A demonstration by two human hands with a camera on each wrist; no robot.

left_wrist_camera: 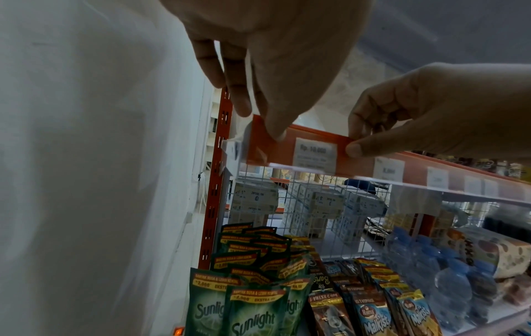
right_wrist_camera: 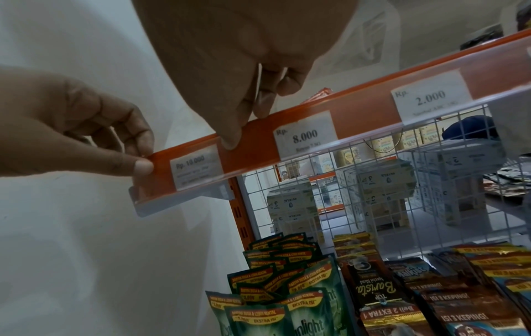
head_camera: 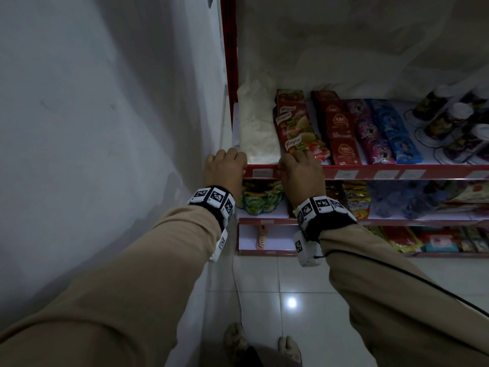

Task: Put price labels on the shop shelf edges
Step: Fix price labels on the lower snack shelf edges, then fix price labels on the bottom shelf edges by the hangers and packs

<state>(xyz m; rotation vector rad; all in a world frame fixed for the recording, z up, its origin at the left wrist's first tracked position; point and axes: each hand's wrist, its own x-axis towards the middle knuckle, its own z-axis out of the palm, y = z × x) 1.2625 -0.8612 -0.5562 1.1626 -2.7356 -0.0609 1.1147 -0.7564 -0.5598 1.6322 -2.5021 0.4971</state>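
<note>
The red shelf edge strip (head_camera: 344, 174) carries a clear plastic cover with paper price labels behind it. At its left end sits a label reading Rp 10.000 (left_wrist_camera: 314, 152) (right_wrist_camera: 195, 168) (head_camera: 262, 172). My left hand (head_camera: 227, 165) (left_wrist_camera: 258, 122) pinches the strip just left of that label, thumb on the front, fingers over the top. On the label's other side my right hand (head_camera: 296, 168) (right_wrist_camera: 247, 125) pinches the strip the same way. A thin white edge shows between the right fingers (right_wrist_camera: 267, 100); I cannot tell what it is.
Further right on the strip are labels for 8.000 (right_wrist_camera: 306, 135) and 2.000 (right_wrist_camera: 431, 97). Royco packs (head_camera: 296, 128) and a white bag (head_camera: 258, 128) lie on this shelf. Sunlight pouches (left_wrist_camera: 252, 318) stand below. A white wall (head_camera: 105, 128) is close on the left.
</note>
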